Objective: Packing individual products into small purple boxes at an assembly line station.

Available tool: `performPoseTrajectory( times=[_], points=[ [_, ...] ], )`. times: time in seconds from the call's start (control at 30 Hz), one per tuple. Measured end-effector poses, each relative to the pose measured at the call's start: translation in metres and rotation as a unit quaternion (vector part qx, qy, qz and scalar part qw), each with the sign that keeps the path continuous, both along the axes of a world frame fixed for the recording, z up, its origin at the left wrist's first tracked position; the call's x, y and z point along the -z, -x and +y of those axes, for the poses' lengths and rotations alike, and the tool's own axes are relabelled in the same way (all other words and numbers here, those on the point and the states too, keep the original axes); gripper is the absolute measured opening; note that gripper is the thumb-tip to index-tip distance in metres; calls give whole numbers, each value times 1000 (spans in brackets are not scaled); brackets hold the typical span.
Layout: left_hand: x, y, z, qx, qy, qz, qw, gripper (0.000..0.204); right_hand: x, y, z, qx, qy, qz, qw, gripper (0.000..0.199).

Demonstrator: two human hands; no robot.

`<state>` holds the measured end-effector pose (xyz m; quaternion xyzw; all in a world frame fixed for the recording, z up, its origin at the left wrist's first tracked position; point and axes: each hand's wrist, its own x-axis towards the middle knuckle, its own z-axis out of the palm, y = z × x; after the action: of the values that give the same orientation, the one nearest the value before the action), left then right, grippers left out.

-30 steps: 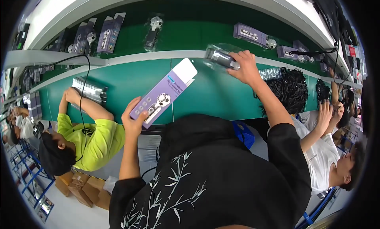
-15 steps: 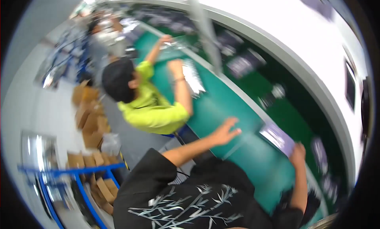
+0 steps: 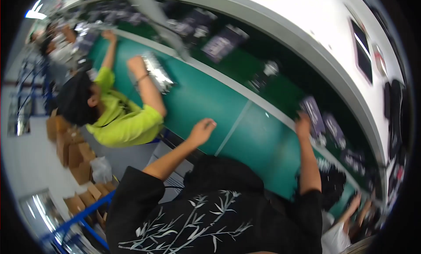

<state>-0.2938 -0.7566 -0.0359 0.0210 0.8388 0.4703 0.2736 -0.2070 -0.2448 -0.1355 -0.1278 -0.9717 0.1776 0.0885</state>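
Note:
In front of me runs a long green work surface (image 3: 201, 94). My left hand (image 3: 202, 131) hovers above it with fingers curled in and nothing visible in them. My right hand (image 3: 302, 126) reaches over the pale rail (image 3: 274, 111) along the far side. Its blurred fingers are at the left edge of a flat purple box (image 3: 312, 113), which lies on the darker green belt beyond the rail. Just right of that box is another purple box (image 3: 333, 127).
On my left a person in a yellow-green shirt (image 3: 127, 122) leans over a shiny silver package (image 3: 158, 74). Several purple packs (image 3: 223, 43) lie along the belt. Brown cartons (image 3: 72, 151) and a blue rack (image 3: 83, 214) stand left. Other people's hands (image 3: 353, 205) show at lower right.
My right hand has carried the purple box from the near side of the rail onto the belt. The spread fingers of my left hand have curled in. The view has turned right.

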Motion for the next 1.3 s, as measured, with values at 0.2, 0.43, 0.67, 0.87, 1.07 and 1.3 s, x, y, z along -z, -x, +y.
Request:
performPoseTrajectory(
  times=[0.2,0.43,0.67,0.87,1.07,1.3],
  points=[
    [15,15,27,22,7,22,999,35,-57,125,-114,-87,112,14,990,30],
    [24,64,35,23,38,110,993,35,-35,218,-97,-185,-103,-60,976,25],
    [88,195,62,69,119,429,893,66,-4,240,-84,-278,-344,-145,885,19],
    [112,300,80,44,252,386,886,87,-13,153,-104,-122,-110,-321,933,49],
    [71,269,116,173,254,295,905,71,-14,11,-155,19,63,-274,960,52],
    [53,170,54,337,117,380,854,79,-87,18,-107,43,-50,-138,988,36]
  ],
)
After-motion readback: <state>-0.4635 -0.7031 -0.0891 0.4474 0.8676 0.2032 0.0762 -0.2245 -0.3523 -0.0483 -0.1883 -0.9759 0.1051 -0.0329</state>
